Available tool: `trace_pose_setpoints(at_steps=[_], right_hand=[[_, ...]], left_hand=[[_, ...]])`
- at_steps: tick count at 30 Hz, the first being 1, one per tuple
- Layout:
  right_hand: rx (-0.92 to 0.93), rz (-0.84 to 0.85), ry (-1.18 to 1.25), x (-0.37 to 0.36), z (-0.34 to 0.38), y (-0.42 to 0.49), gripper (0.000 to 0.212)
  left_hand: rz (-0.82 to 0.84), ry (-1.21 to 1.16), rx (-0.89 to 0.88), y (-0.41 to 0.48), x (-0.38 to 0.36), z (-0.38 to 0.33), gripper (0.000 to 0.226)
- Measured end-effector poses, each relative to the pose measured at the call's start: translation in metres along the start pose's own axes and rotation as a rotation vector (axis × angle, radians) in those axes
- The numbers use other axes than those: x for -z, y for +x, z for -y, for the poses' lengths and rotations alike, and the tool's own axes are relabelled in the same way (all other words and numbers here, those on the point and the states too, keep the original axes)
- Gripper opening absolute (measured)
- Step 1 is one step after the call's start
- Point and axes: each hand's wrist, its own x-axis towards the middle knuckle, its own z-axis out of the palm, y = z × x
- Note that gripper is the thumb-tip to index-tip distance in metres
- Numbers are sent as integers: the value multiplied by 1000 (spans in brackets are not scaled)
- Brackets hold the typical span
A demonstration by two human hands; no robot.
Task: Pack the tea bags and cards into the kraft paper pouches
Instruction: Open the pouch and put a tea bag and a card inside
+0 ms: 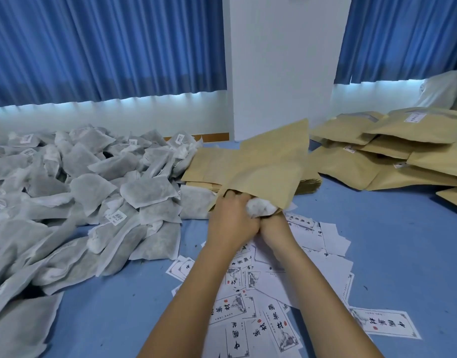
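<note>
Kraft pouch (268,164), frame centre, raised off the bench (118,319), mouth toward the person. The left hand (232,220) grips the mouth's edge; the right hand (275,229) clasps a tea bag (261,208), half entered. Step in hand, as judged: bag insertion. Next move: seat the bag fully, then draw from the cards (248,306) at 6 o'clock. The spare tea bags (93,192) lie at 9 o'clock.
</note>
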Motion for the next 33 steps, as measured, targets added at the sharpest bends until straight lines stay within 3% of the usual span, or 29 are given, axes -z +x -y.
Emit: trace_pose_setpoints(at_steps=[4,8,11,12,14,17,19,20,22,23,24,25,26,28,29,31,33], right_hand=[[-7,41,-110,-5,5,-9,33],[-33,167,20,-7,8,-14,34],[-45,170,189,-6,17,-18,25],[-55,161,216,-6,17,-18,26],[-80,123,293,-4,18,-18,28],[-71,13,398,7,22,-12,23],[-85,-64,420,14,22,-8,24],[-97,-84,447,14,20,-6,25],[-107,-81,495,13,19,-5,24],[-106,-79,504,12,19,-5,23],[-106,-82,514,11,18,-5,23],[-101,-84,522,10,19,-6,22],[-85,-87,523,10,20,-7,21],[-46,-91,513,11,22,-6,19],[-33,-91,508,12,23,-5,18],[-19,-95,517,13,24,-4,18],[-25,-100,508,14,24,-2,19]], left_hand=[[-49,-229,43,13,1,-22,8],[21,18,76,52,-14,-20,28],[286,254,312,80,-18,-7,46],[359,319,319,86,-17,-5,51],[437,302,175,84,-10,-13,51],[506,95,-34,59,5,-36,45],[391,11,-164,33,19,-41,37],[231,-74,-226,22,27,-37,35],[-244,-252,-289,7,44,-16,31],[-436,-294,-235,6,47,1,27],[-520,-290,-115,9,47,20,25],[-478,-251,26,15,42,41,23],[-284,-133,165,20,34,59,23],[171,280,238,21,15,87,55],[266,433,215,19,6,96,68],[210,536,198,15,-5,99,68],[88,570,233,14,-6,91,53]])
